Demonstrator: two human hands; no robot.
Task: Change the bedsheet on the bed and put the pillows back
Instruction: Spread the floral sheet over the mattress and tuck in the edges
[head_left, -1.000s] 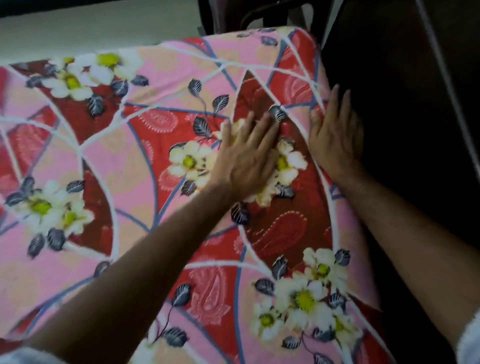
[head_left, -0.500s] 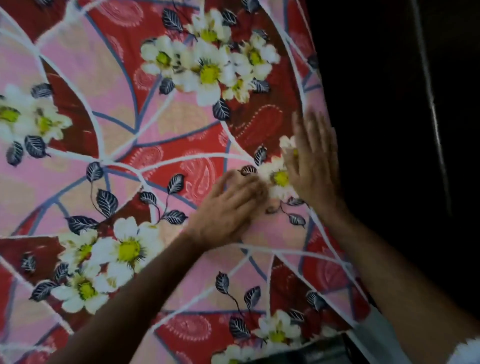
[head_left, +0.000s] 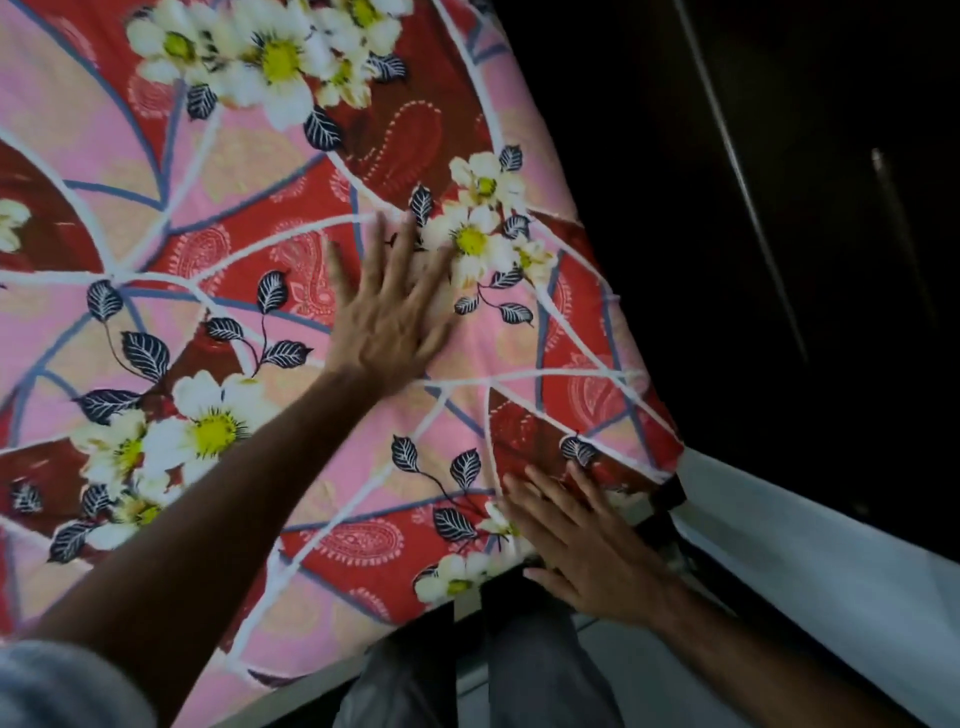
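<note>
The left hand lies flat, fingers spread, on the floral bedsheet. The right hand, fingers straight, seems to press the sheet's near corner.

Bedroom: floral-sheeted bed

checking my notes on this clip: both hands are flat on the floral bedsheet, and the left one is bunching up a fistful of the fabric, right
Not quite. In the head view the left hand bunches nothing: its fingers are straight and spread, pressing flat on the floral bedsheet. The rest stands: the right hand also lies flat on the sheet, near the bed's corner edge.
</note>
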